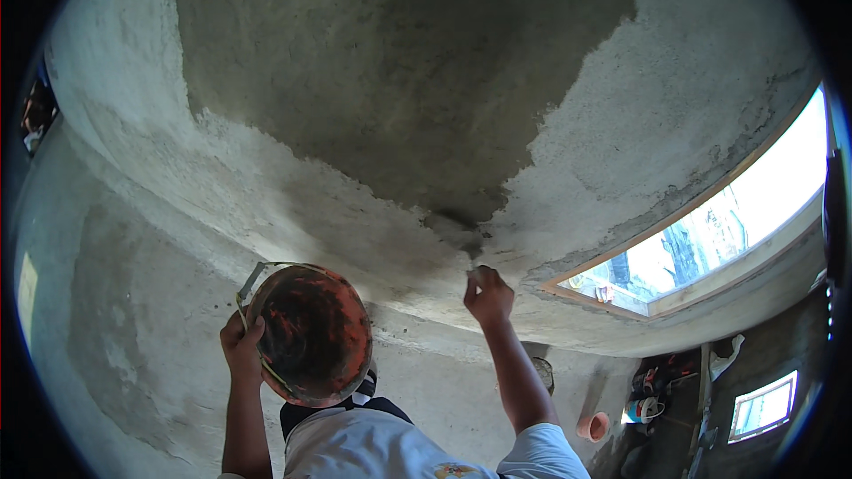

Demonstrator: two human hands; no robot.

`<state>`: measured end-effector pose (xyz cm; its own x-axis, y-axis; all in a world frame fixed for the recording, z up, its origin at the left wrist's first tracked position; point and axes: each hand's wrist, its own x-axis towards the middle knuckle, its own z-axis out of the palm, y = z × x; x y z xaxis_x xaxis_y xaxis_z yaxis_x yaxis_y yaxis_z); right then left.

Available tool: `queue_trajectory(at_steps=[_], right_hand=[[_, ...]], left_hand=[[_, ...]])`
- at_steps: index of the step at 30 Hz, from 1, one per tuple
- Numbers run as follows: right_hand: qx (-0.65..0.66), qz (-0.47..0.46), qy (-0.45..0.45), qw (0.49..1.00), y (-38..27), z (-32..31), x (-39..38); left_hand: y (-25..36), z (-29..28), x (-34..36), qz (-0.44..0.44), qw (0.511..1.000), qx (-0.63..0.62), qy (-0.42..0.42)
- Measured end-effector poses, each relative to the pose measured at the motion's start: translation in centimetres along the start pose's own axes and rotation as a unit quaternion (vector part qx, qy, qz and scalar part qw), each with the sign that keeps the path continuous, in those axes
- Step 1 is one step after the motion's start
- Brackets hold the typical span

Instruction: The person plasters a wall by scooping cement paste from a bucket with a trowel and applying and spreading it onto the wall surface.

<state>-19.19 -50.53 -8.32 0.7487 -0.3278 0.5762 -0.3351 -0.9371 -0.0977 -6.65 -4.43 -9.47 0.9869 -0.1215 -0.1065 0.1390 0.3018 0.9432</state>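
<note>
My left hand (241, 348) grips the rim of a round orange-red bucket (352, 302), thumb over the edge. The bucket is tilted, and its inside is smeared dark; a thin wire-like handle and a flat grey strip (252, 280) show beside its rim. My right hand (490, 295) is closed round the pale handle of a small trowel. Its dark blade (473, 249) is blurred and lies against the wall, at the lower tip of a large patch of dark, damp plaster (390, 80). Paler, drier wall (603, 133) surrounds that patch.
To the right is a wood-framed window opening (701, 231), with a smaller window (763, 408) lower down. An orange bucket (593, 427) and a dark round container (541, 374) stand below my right arm. Mixed clutter (652, 399) lies lower right. Someone (37, 115) partly shows far left.
</note>
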Motion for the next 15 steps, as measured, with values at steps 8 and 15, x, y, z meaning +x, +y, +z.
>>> queue_trajectory(at_steps=[8,15], right_hand=[[-0.016,0.083,0.153,0.985,-0.5,-1.6,1.4],[0.036,0.081,0.098,0.991,-3.7,1.6,-1.9]], left_hand=[[-0.3,-0.6,-0.8,-0.005,0.999,0.029,0.031],[-0.8,0.7,-0.9,-0.006,1.0,0.022,0.017]])
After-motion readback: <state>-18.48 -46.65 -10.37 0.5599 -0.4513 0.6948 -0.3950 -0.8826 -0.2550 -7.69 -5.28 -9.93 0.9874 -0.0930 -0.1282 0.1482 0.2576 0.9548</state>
